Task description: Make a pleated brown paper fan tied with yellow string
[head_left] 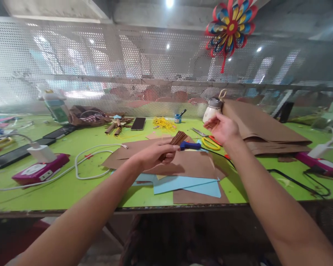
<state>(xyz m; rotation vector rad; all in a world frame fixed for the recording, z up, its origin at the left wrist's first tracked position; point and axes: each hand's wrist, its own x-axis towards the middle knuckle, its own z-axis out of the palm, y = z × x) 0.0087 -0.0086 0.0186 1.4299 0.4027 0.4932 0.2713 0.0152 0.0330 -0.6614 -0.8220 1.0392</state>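
Note:
My left hand (155,154) is closed round a pleated, fan-folded piece of brown paper (178,139), held above loose brown paper sheets (188,162) on the green table (72,184). Just beyond the fold, my right hand (223,128) hovers with fingers loosely curled and apart, holding nothing I can see. A blue-handled glue gun (190,145) and yellow-handled scissors (209,142) lie between the two hands. Light blue paper sheets (183,183) poke out from under the brown ones.
A stack of large brown paper (261,127) lies at right behind a white jar (212,108). Phones (138,123), a white charger with cable (43,153) on a pink box, yellow threads (163,123) and a black cable (294,181) lie around. A paper pinwheel (230,27) hangs on the mesh wall.

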